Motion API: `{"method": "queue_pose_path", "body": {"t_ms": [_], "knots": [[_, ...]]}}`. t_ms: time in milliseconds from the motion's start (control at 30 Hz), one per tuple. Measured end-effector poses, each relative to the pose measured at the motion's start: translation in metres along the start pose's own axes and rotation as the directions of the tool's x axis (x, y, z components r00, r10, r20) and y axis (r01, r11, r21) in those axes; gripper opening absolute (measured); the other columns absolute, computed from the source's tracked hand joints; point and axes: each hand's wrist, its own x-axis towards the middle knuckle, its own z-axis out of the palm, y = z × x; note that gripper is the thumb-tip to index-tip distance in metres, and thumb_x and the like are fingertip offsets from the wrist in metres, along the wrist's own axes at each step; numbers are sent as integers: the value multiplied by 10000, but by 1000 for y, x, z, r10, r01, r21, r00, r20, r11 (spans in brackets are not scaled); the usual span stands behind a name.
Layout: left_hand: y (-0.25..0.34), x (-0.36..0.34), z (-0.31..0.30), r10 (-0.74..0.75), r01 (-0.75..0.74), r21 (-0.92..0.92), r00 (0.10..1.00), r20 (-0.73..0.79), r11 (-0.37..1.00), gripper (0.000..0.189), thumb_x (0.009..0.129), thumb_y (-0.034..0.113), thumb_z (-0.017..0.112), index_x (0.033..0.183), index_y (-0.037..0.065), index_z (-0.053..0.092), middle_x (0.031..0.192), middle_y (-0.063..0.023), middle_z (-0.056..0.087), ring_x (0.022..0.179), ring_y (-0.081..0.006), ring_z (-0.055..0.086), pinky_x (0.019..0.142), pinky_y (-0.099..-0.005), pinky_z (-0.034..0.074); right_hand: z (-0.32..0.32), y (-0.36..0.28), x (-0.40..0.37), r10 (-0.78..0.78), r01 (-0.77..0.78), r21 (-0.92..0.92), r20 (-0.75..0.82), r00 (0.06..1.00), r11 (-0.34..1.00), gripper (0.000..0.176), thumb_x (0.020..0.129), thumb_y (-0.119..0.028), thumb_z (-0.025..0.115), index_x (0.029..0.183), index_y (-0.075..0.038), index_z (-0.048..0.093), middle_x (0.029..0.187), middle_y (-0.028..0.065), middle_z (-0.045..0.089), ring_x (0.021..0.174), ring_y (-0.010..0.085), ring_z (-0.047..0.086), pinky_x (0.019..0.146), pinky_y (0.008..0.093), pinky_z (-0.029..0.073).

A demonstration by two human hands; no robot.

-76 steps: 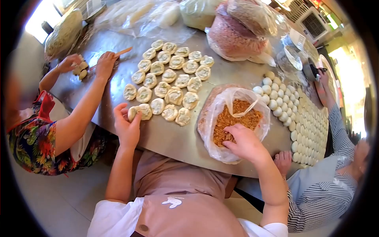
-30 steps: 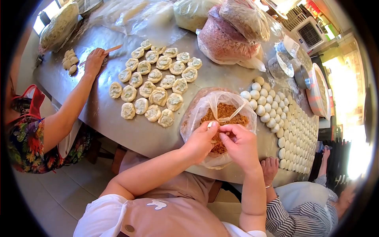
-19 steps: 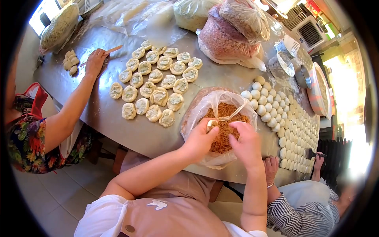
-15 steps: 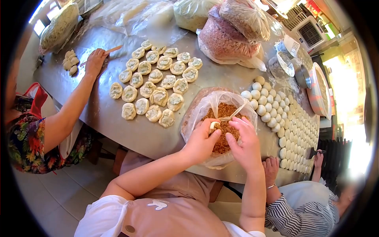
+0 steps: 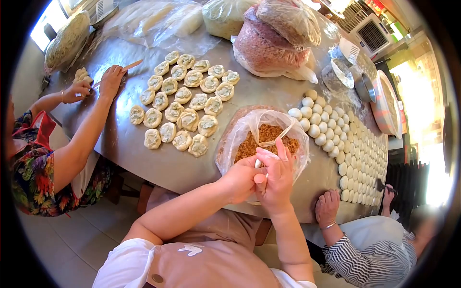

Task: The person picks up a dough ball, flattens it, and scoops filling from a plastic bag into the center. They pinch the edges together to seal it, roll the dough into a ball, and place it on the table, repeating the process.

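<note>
On the things in this view I cannot read any word, brand, number or sign; the apron (image 5: 216, 261) bears only a small white rabbit-like figure (image 5: 190, 249).

fingers (image 5: 270, 165) around white dough (image 5: 258, 163), bag (image 5: 231, 139) of brown filling (image 5: 248, 146)

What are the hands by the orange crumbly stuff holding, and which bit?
A bit of pale dough, in the left hand, with the right hand against it. The hands hide most of it, so where it's gripped can't be told.
</note>
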Motion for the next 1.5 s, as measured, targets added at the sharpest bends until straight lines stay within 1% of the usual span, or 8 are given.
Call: {"method": "queue_pose_path", "body": {"t_ms": [233, 500, 667, 867, 967, 1133, 1333, 1500], "knots": [[-7, -5, 10, 50, -10, -225, 984, 173, 974, 440, 1032, 312, 403, 1437, 152, 335, 1367, -37, 463, 1230, -171, 484, 988, -358, 434, 4, -2, 0, 373, -266, 486, -136, 918, 833, 405, 1028, -361, 384, 970, -25, 601, 1093, 109, 678, 1286, 393, 466, 1101, 527, 268], [-12, -5, 9, 188, -149, -203, 963, 191, 968, 425, 1044, 359, 351, 1430, 181, 362, 1363, -11, 470, 1221, -144, 485, 1000, -376, 439, -13, -6, 6, 235, -194, 409, -54, 970, 892, 648, 1021, -504, 234, 1243, 6, 567, 1446, 199, 427, 1422, 424, 220, 1146, 494, 171], [-15, -6, 11, 119, -114, -64, 989, 82, 991, 336, 1033, 241, 418, 1342, 112, 443, 1243, -37, 555, 1112, -135, 553, 934, -316, 488, -7, -11, 3, 78, -68, 74, -130, 989, 995, 174, 977, -159, 509, 988, -13, 603, 1042, 103, 696, 1240, 413, 512, 1093, 533, 295], [-15, -2, 14, 200, -202, 54, 979, 39, 978, 315, 1021, 167, 438, 1328, 101, 460, 1227, -67, 568, 1114, -154, 560, 928, -306, 488, 1, -17, 2, 196, -168, 137, -221, 955, 976, 294, 1030, -195, 407, 957, 3, 613, 1018, 130, 689, 1288, 386, 482, 1100, 498, 301], [-15, -7, 34, 279, -273, -105, 959, 46, 956, 376, 1028, 222, 421, 1384, 100, 421, 1294, -81, 535, 1212, -181, 504, 1006, -351, 431, 6, -13, 8, 543, -295, 601, -281, 791, 742, 353, 1048, -238, 381, 921, 2, 607, 1033, 115, 680, 1290, 359, 484, 1090, 469, 325], [-17, -2, 17, 361, -346, -133, 926, 108, 929, 453, 1039, 299, 373, 1444, 95, 358, 1376, -88, 483, 1300, -203, 431, 1081, -395, 350, -2, -10, 6, 394, -260, 878, 91, 915, 402, 813, 972, -636, 157, 1456, -14, 352, 1569, 121, 235, 1474, 256, 101, 1163, 421, 191], [-11, -8, 15, 211, -204, -151, 977, 28, 967, 388, 1031, 206, 391, 1396, 75, 411, 1313, -88, 523, 1223, -212, 500, 1028, -375, 412, -2, -13, 8, 244, -211, 284, -87, 966, 935, 562, 990, -456, 388, 1315, -10, 490, 1402, 148, 454, 1383, 345, 330, 1140, 462, 223], [-11, -7, 12, 276, -276, 31, 961, -3, 961, 365, 1017, 108, 399, 1380, 71, 408, 1221, -92, 568, 1075, -153, 577, 872, -265, 496, 8, -18, 11, 116, -107, 53, -227, 967, 993, 204, 973, -205, 525, 1030, -40, 630, 1058, 112, 684, 1253, 404, 507, 1104, 502, 284]]}}
